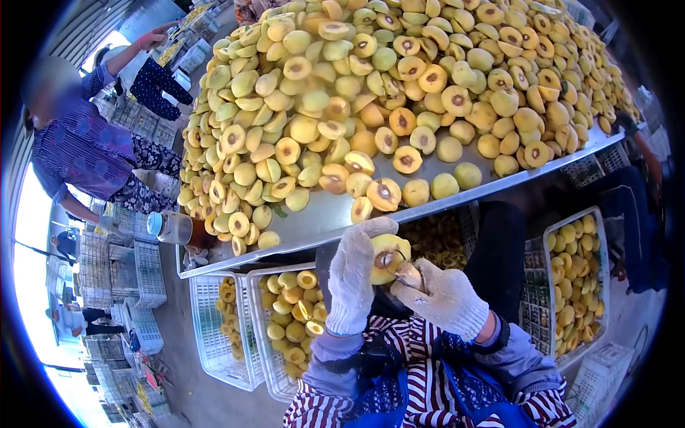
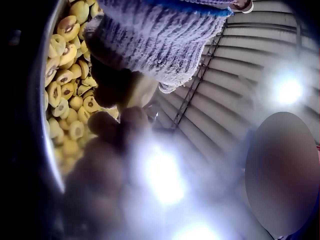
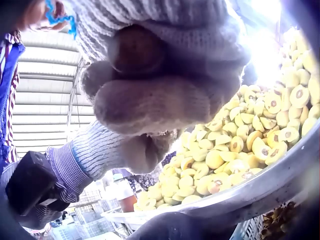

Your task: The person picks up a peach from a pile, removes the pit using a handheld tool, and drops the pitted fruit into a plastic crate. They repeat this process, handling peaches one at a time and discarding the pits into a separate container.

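Note:
My gloved left hand (image 1: 352, 274) holds a yellow peach half (image 1: 386, 261), its cut face turned to the right and the brown pit hollow showing. In my gloved right hand (image 1: 448, 299) is a small tool with a rounded wooden handle (image 1: 409, 276), gripped with its working end against the cut face. The handle's round brown end (image 3: 137, 50) sticks out between the glove's fingers in the right wrist view. That working end is mostly hidden by the fruit and fingers. Both hands are just in front of a metal table (image 1: 314, 217) heaped with peach halves (image 1: 407, 160).
A jar (image 1: 175, 228) with a blue lid and brown liquid stands at the table's left corner. White crates (image 1: 257, 335) of peach halves flank my knees, another crate (image 1: 603, 267) being at right. A person (image 1: 93, 150) in a patterned top stands at left, near stacked crates (image 1: 146, 274).

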Tool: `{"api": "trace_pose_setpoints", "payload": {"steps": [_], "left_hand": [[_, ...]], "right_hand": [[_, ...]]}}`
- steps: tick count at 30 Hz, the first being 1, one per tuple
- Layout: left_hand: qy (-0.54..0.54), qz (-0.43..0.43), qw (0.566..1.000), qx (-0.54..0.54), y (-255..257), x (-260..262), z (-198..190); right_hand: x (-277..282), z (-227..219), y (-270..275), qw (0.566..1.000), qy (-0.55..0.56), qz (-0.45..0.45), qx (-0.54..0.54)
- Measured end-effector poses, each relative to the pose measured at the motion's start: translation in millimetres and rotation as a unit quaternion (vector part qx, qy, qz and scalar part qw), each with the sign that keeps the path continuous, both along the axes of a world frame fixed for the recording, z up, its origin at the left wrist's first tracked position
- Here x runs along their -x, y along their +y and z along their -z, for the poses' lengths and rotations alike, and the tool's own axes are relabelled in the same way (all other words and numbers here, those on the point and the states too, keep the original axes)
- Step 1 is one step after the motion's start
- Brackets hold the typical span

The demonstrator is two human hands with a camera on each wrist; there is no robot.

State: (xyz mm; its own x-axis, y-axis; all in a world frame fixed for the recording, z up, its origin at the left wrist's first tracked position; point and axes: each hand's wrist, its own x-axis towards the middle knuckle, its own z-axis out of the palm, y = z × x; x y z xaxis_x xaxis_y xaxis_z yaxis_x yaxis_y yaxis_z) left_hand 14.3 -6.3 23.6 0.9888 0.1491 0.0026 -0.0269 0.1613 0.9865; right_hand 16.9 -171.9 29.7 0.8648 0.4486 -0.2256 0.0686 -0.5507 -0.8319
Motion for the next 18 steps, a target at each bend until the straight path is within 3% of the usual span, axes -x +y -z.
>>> {"api": "trace_pose_setpoints", "payload": {"steps": [7,10,13,16,18], "left_hand": [[0.013,-0.091,0.995,0.045,-34.0,5.6,-5.1],[0.005,-0.074,0.995,-0.063,-32.7,3.1,-21.3],[0.100,-0.019,0.991,-0.087,-22.0,-3.5,-25.5],[0.082,-0.025,0.987,-0.133,-26.7,-5.3,-34.5],[-0.104,-0.054,0.957,-0.266,-28.0,-7.5,-22.5]], "right_hand": [[3.3,-1.4,-0.9,0.999,0.040,0.002,-0.008],[3.8,4.3,-2.2,0.995,0.070,0.004,-0.073],[1.8,10.2,-3.5,0.980,0.155,-0.002,-0.121],[-2.6,-18.6,-6.6,0.942,0.281,0.019,-0.182],[-7.9,-18.9,-15.7,0.904,0.370,-0.025,-0.212]]}}
